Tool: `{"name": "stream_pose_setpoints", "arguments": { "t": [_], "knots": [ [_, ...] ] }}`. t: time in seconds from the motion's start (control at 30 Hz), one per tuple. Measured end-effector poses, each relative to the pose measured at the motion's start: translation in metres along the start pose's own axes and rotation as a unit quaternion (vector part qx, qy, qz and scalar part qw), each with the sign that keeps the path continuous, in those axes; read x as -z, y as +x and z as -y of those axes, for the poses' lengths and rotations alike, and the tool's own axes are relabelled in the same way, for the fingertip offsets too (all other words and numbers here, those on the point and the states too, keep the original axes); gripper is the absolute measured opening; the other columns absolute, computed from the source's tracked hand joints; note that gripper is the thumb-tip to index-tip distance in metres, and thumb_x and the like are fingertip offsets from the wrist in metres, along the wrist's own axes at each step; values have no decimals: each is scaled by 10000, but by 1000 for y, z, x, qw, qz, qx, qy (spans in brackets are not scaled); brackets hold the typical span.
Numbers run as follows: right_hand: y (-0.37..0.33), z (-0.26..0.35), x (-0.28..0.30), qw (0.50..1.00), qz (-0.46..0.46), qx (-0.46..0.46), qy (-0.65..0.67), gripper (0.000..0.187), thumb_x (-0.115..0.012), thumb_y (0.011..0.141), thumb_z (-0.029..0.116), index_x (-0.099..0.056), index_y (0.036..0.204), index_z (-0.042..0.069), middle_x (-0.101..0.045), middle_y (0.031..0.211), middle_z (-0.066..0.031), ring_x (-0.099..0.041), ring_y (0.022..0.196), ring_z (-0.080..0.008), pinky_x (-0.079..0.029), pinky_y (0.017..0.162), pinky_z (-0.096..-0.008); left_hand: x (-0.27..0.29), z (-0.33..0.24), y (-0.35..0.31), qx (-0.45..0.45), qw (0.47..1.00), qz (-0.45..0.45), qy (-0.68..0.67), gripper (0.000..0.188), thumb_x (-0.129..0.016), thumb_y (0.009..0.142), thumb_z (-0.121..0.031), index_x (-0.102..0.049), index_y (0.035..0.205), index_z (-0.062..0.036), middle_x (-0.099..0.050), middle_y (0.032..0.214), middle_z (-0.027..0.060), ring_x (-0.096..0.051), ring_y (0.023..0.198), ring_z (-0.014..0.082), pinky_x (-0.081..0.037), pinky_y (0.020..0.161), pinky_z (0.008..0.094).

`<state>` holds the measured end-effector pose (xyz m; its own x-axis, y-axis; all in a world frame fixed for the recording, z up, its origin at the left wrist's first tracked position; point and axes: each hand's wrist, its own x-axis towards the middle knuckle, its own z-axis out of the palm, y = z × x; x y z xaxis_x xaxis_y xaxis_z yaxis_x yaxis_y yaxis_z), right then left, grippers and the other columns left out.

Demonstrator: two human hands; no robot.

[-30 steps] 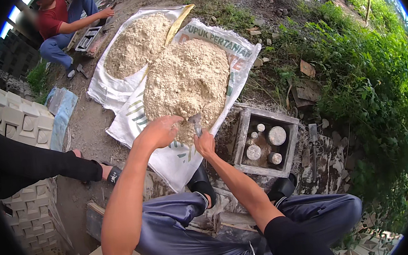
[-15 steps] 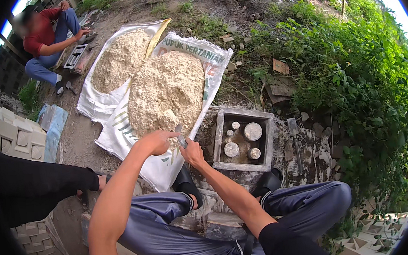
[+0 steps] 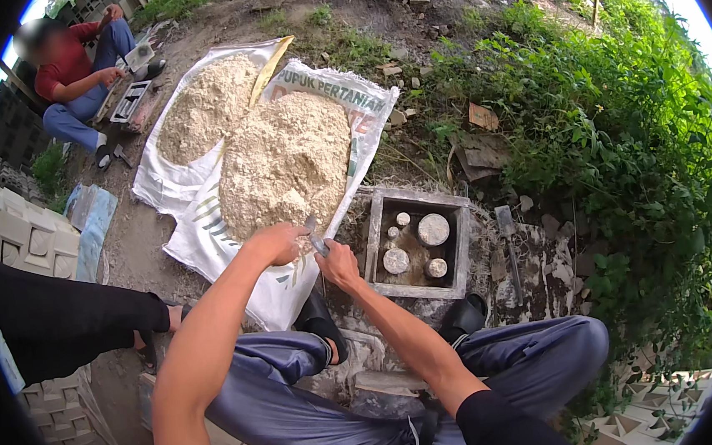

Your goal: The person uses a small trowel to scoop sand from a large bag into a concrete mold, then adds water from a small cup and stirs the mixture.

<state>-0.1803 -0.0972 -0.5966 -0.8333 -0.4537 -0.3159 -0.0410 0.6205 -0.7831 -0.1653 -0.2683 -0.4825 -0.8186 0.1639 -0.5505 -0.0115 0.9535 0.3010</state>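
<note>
Your right hand (image 3: 338,264) is closed around the handle of one grey metal tool (image 3: 317,243), whose blade points away from you over the near edge of the powder. Your left hand (image 3: 277,244) is just left of that blade, its fingers partly extended; you can't tell from here whether they pinch anything or only touch the blade. Beyond both hands lie two heaps of pale powder, the nearer heap (image 3: 284,161) straight ahead of your left hand and the farther heap (image 3: 211,100) beyond it to the left, on two white sacks, the nearer sack (image 3: 274,294) reaching under your hands and the farther sack (image 3: 171,188) off to their left. To the right of your right hand stands one square grey box (image 3: 462,252) with five round-topped cylinders inside (two larger, three smaller). Farther right lies one long-handled tool (image 3: 505,221), well apart from your hand. Far beyond your left hand, one person in a red top (image 3: 68,74) sits beside one tray (image 3: 131,101). As for writing, the nearer sack bears green capitals along its far edge, with larger orange-red letters below, partly covered by powder; green stripes show left of the nearer heap.
</note>
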Motion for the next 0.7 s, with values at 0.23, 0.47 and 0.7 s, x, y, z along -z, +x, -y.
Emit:
{"name": "stream_pose_setpoints", "arguments": {
  "t": [0.23,0.47,0.7],
  "knots": [
    [6,-6,15,1000,7,14,-14,386,-660,775,266,-629,1066,15,-653,967,-239,-609,943,-428,-491,819,-482,19,-7,-1,72,996,22,-45,486,-533,860,-186,-494,1338,-109,-571,1224,244,-545,1140,375,-432,975,422],
    [3,-5,6,1000,5,-6,-1,397,-653,770,270,-640,1070,9,-651,961,-259,-618,939,-421,-492,831,-477,18,2,-3,78,996,33,-42,483,-499,825,-156,-536,1305,-118,-623,1128,238,-594,1059,385,-471,931,419],
    [3,2,14,1000,2,10,-1,330,-638,788,256,-638,1012,12,-650,863,-266,-626,870,-440,-500,756,-493,10,16,-3,103,992,19,-63,481,-545,865,-204,-493,1325,-73,-602,1200,206,-569,1115,356,-445,962,404]
  ]
}}
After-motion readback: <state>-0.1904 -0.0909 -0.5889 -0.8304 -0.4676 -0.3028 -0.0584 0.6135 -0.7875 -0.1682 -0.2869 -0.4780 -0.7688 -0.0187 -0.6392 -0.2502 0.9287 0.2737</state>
